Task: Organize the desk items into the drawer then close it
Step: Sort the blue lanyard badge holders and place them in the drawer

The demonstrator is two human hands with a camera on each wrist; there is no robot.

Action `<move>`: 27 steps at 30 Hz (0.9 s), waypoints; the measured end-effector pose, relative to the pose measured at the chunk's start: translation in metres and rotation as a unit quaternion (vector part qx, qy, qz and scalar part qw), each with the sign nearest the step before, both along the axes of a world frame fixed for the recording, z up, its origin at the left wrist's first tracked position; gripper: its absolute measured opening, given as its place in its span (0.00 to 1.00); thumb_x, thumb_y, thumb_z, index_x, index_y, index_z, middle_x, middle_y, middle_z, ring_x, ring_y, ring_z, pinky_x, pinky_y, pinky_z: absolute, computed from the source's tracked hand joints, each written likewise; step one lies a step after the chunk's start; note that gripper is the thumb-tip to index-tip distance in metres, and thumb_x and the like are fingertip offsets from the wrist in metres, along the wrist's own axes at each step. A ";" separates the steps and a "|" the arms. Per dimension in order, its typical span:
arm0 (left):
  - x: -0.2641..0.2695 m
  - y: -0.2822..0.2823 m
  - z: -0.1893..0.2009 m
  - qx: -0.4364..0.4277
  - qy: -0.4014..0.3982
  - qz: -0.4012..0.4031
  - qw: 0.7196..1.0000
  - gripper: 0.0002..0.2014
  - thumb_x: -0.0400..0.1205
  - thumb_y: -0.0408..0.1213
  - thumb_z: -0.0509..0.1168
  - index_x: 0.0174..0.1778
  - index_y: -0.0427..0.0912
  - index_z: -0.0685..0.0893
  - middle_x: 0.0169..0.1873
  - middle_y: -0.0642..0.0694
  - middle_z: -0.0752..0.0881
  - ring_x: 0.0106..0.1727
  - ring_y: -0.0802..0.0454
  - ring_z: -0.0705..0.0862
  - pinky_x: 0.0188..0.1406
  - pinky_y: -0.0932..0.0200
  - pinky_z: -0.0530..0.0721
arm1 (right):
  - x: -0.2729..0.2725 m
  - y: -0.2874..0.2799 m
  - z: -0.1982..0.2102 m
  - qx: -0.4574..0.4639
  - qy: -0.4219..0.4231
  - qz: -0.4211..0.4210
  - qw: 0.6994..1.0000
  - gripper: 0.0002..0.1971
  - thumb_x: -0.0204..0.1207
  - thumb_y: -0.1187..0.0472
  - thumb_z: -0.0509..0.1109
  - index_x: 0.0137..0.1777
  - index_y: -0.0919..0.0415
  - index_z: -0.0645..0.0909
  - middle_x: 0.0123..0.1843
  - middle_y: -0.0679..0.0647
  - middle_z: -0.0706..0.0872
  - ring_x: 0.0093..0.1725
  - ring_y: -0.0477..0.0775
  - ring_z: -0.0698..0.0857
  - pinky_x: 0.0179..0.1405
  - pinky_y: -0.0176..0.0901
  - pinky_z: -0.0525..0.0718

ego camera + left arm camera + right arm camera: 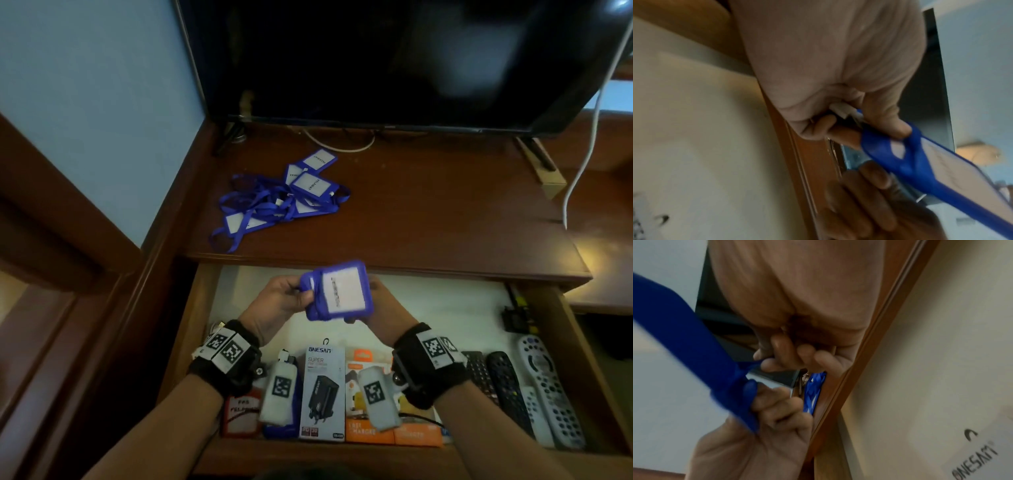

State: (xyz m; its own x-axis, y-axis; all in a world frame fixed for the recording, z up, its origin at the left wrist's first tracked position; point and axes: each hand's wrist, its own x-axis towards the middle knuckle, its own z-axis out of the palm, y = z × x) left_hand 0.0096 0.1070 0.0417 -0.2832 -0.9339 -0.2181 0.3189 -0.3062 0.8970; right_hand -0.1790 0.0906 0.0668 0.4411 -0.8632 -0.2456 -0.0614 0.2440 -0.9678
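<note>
A small stack of blue badge holders [337,291] is held above the open drawer [561,329], the left hand [279,301] grasping its left edge and the right hand [383,308] gripping its right side. More badge holders with tangled blue lanyards [274,198] lie on the wooden worktop [428,212] behind. Boxes and remote controls [534,390] sit in the drawer.

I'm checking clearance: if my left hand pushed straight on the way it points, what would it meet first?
Probably the right hand: the left hand points right across the blue badge holders both grip over the open drawer. Depth is unclear.
</note>
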 end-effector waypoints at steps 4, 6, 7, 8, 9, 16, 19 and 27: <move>-0.017 0.003 0.001 0.012 0.033 0.102 0.994 0.11 0.75 0.32 0.69 0.52 0.35 0.86 0.45 0.44 0.91 0.47 0.51 0.88 0.52 0.56 0.84 | 0.019 0.004 -0.009 0.071 -0.019 -0.071 0.995 0.08 0.72 0.66 0.60 0.33 0.57 0.71 0.24 0.54 0.66 0.23 0.49 0.63 0.25 0.39 0.67; -0.026 0.006 0.003 0.027 0.067 0.139 0.988 0.14 0.75 0.33 0.65 0.56 0.34 0.84 0.46 0.45 0.91 0.48 0.52 0.88 0.54 0.56 0.83 | 0.029 0.003 -0.011 0.109 -0.037 -0.089 0.989 0.09 0.73 0.67 0.60 0.33 0.57 0.71 0.22 0.51 0.65 0.22 0.47 0.62 0.23 0.36 0.65; -0.029 0.007 0.003 0.034 0.085 0.154 0.984 0.16 0.75 0.35 0.63 0.57 0.34 0.83 0.47 0.44 0.91 0.48 0.52 0.88 0.54 0.56 0.83 | 0.033 0.002 -0.011 0.119 -0.043 -0.093 0.988 0.09 0.74 0.69 0.60 0.34 0.58 0.72 0.22 0.51 0.65 0.22 0.47 0.62 0.23 0.35 0.64; -0.030 0.008 0.003 0.039 0.091 0.168 0.981 0.18 0.75 0.36 0.62 0.59 0.33 0.82 0.49 0.43 0.91 0.50 0.50 0.87 0.56 0.55 0.83 | 0.034 0.001 -0.011 0.123 -0.043 -0.093 0.987 0.11 0.77 0.71 0.59 0.34 0.59 0.73 0.22 0.51 0.65 0.22 0.47 0.62 0.23 0.36 0.64; -0.029 0.008 0.003 0.043 0.096 0.180 0.978 0.19 0.76 0.37 0.63 0.61 0.32 0.82 0.51 0.41 0.90 0.52 0.49 0.87 0.57 0.54 0.82 | 0.036 0.001 -0.012 0.124 -0.043 -0.089 0.987 0.13 0.79 0.72 0.58 0.35 0.60 0.74 0.21 0.51 0.66 0.22 0.47 0.63 0.23 0.37 0.65; -0.003 0.020 -0.004 0.067 0.087 0.218 0.970 0.17 0.75 0.34 0.63 0.59 0.32 0.83 0.52 0.40 0.90 0.54 0.48 0.88 0.56 0.57 0.85 | 0.052 0.004 -0.018 0.143 -0.033 -0.023 0.989 0.14 0.81 0.72 0.59 0.36 0.61 0.79 0.23 0.54 0.70 0.23 0.49 0.66 0.25 0.39 0.67; 0.018 0.033 -0.010 0.096 0.061 0.225 0.968 0.15 0.75 0.31 0.63 0.57 0.33 0.84 0.49 0.42 0.91 0.52 0.49 0.89 0.49 0.59 0.87 | 0.060 0.006 -0.029 0.153 0.018 -0.009 0.988 0.10 0.81 0.69 0.60 0.40 0.63 0.79 0.24 0.54 0.72 0.24 0.49 0.68 0.27 0.40 0.69; 0.078 0.056 -0.046 0.124 -0.373 0.047 0.918 0.05 0.78 0.29 0.70 0.36 0.37 0.85 0.40 0.40 0.88 0.44 0.45 0.87 0.51 0.45 0.86 | 0.047 -0.019 -0.048 0.128 0.070 -0.085 0.986 0.09 0.80 0.66 0.65 0.40 0.66 0.83 0.25 0.54 0.73 0.23 0.50 0.67 0.25 0.40 0.67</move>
State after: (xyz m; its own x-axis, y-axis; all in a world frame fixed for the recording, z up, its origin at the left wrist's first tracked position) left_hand 0.0871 0.1626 -0.0040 0.1102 -0.8422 -0.5277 -0.3216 -0.5326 0.7829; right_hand -0.1317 0.0714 0.0185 0.2415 -0.8233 -0.5137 -0.1263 0.4982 -0.8578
